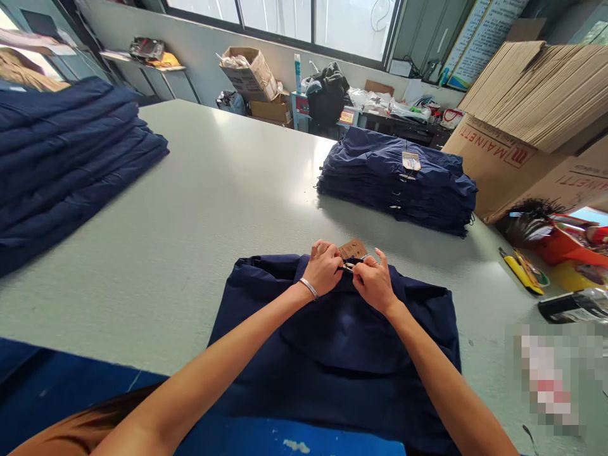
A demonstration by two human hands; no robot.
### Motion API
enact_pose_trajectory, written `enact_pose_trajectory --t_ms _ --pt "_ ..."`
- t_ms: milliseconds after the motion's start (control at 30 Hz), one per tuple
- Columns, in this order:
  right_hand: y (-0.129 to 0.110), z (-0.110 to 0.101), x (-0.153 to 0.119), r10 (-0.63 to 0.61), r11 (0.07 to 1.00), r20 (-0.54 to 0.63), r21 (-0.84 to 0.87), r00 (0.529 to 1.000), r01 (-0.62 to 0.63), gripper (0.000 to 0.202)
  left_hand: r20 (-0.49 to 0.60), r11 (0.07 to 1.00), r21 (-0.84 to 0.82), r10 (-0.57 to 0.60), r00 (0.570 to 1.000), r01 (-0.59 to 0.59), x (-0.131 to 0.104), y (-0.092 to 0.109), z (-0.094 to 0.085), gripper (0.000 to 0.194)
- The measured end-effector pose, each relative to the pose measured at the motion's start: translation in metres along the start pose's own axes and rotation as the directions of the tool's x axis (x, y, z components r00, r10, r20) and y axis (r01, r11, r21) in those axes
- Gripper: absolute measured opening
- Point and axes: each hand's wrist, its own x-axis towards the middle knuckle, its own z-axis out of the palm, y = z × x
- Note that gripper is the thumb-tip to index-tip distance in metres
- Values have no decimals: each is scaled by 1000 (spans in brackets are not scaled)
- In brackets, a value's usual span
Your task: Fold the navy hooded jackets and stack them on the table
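A navy garment point(346, 335) lies folded in front of me, its lower part at the table's near edge. At its top edge my left hand point(323, 267) is closed, wearing a silver bracelet, with its fingertips on a small black and white piece like a cord or string point(349, 266). My right hand point(374, 278) pinches the same piece from the other side, one finger raised; the two hands nearly touch. A brown cardboard tag point(352, 249) sticks up just behind them. Exactly how the piece joins the garment is hidden by my fingers.
On the pale table point(190, 253), a stack of folded navy garments point(394, 183) stands at the back right, and a larger navy pile point(61, 158) at the left. Right side: yellow cutter point(521, 272), dark bottle point(574, 307), orange basket point(565, 244), cardboard boxes point(503, 164).
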Motion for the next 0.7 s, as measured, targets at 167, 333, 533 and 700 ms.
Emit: enact_pose_trajectory --t_ms 167,333,533,700 --pt "1 -7 5 88 988 17 124 996 -90 9 -20 998 46 52 998 -51 1 3 -6 13" --pt "6 -18 17 88 988 123 113 988 -102 14 -24 999 46 27 999 -26 1 -1 -4 11" --pt "20 -14 36 191 970 178 118 965 -214 13 -5 994 -1 -111 994 111 6 -15 -6 16" --pt "29 -4 46 175 973 241 103 955 -204 12 19 991 -33 -130 991 131 11 -26 1 16"
